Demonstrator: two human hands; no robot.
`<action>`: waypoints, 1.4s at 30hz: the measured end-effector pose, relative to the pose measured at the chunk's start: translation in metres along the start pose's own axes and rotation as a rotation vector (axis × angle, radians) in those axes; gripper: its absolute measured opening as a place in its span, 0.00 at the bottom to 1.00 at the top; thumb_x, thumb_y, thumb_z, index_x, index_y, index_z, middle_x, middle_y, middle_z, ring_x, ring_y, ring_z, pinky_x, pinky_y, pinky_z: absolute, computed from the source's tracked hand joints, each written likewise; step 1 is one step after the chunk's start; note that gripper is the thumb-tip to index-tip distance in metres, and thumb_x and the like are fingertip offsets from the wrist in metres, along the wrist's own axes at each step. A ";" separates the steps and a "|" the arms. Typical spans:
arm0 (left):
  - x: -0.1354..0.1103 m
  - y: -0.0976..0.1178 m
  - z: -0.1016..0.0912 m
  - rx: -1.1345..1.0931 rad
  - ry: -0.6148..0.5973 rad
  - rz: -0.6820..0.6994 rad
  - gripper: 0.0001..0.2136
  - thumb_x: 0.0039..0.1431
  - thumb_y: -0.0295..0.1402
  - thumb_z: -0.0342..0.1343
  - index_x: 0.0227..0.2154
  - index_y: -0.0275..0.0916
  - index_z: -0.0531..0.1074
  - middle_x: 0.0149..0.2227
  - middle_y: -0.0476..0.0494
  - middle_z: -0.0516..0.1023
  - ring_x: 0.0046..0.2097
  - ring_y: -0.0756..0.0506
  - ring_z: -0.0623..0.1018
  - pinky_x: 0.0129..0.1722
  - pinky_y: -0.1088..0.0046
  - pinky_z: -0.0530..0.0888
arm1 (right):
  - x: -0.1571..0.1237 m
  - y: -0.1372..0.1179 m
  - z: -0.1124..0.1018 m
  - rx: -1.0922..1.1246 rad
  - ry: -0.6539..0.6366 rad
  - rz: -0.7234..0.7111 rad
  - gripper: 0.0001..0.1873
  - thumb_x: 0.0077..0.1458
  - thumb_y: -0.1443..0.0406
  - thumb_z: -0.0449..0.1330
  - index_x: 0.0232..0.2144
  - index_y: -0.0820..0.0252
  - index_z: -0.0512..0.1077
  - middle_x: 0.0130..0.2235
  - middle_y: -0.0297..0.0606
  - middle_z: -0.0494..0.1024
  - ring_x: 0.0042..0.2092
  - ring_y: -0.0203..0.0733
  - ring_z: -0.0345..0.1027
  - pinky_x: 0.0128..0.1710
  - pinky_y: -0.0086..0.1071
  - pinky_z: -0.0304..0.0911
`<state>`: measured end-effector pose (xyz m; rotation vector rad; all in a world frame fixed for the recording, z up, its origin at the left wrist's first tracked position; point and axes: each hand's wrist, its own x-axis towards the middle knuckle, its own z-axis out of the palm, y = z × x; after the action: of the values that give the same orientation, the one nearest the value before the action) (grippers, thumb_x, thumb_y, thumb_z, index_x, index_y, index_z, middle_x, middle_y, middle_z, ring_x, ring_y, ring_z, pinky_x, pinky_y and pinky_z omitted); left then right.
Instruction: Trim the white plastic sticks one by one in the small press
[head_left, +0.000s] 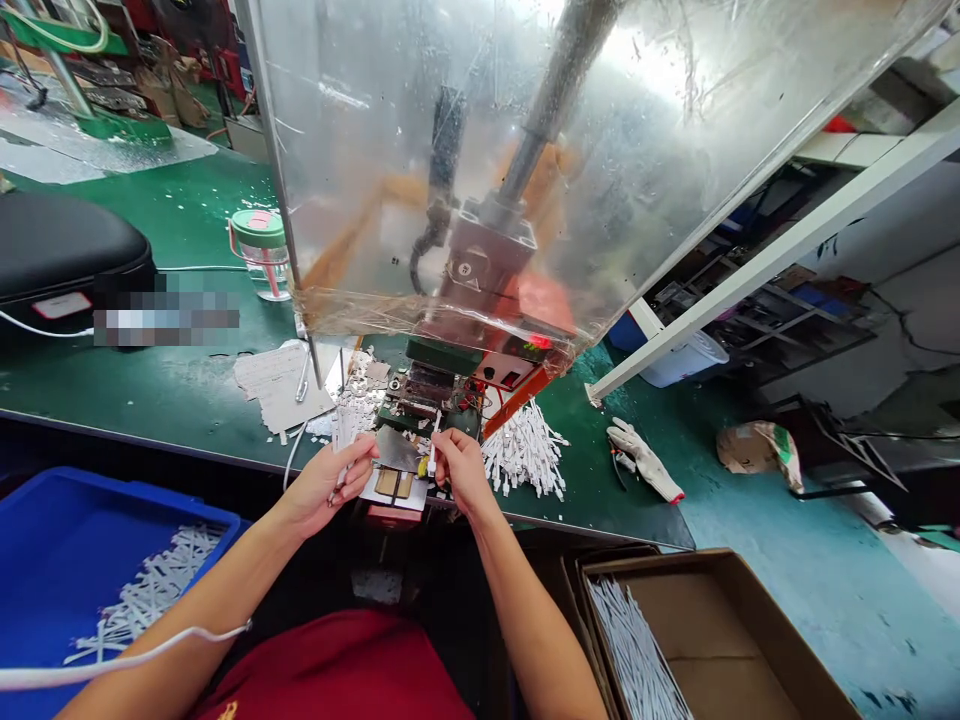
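In front of the machine my right hand (459,468) pinches a small white strip (433,448), held upright at the near edge of the press bed (427,390). To its left, my left hand (336,478) has its fingers curled closed. A thin, light sliver shows at those fingers, too small to name. Between the hands lies a flat metal plate (397,448). Just right of my right hand, a heap of short white strips (526,450) rests on the green table (180,420).
A clear plastic guard (360,220) hangs over the machine. White scraps (361,390) and torn cardboard (274,385) lie left of it. A glove (645,460) is at the right. Below stand a blue bin (45,560) and a cardboard box (750,610), both with white strips.
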<state>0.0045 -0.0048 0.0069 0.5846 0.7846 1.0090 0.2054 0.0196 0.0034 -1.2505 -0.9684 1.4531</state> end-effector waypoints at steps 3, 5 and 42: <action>0.002 -0.002 -0.002 0.015 0.010 0.004 0.14 0.58 0.41 0.62 0.28 0.34 0.72 0.15 0.58 0.57 0.15 0.59 0.54 0.12 0.85 0.47 | 0.002 0.001 0.000 -0.009 -0.006 0.019 0.15 0.48 0.56 0.63 0.19 0.58 0.65 0.12 0.24 0.63 0.12 0.28 0.52 0.11 0.23 0.49; 0.002 -0.003 -0.002 0.027 0.013 0.004 0.14 0.58 0.42 0.61 0.28 0.34 0.71 0.15 0.59 0.56 0.15 0.59 0.54 0.12 0.84 0.47 | 0.002 0.002 0.000 -0.026 -0.020 0.030 0.15 0.48 0.57 0.63 0.18 0.58 0.65 0.12 0.24 0.63 0.12 0.28 0.52 0.11 0.22 0.49; 0.004 -0.006 0.006 0.255 0.038 0.025 0.16 0.58 0.45 0.60 0.29 0.35 0.72 0.14 0.58 0.58 0.15 0.57 0.57 0.13 0.83 0.47 | 0.006 0.003 0.005 -0.030 0.020 0.103 0.14 0.45 0.58 0.62 0.16 0.57 0.64 0.12 0.26 0.65 0.12 0.29 0.56 0.11 0.22 0.51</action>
<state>0.0137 -0.0045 0.0049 0.7974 0.9498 0.9516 0.1998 0.0244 0.0002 -1.3516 -0.9274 1.5073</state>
